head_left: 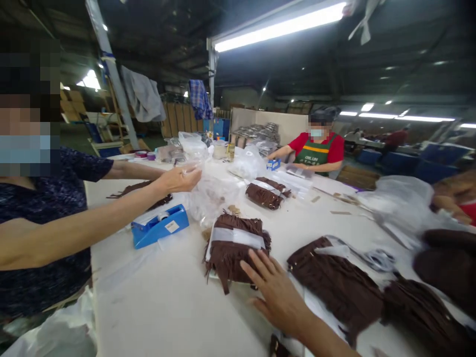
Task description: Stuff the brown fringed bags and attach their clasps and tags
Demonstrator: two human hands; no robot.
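Under a bright white tube light [282,27], a broad white desk [148,307] fills the near part of a dim workshop. On it, near the middle, lies a dark-brown fringed fabric bundle with a white band [238,255]. The right hand [273,287] is over its near right edge — grip spread, pinching nothing, though contact is hard to tell. The left hand is out of view. Folding and banding look done here and on a smaller brown banded bundle [262,196] farther off; the long brown fringed piece [334,282] at right seems unfinished — its white strip [332,251] only partly crosses it.
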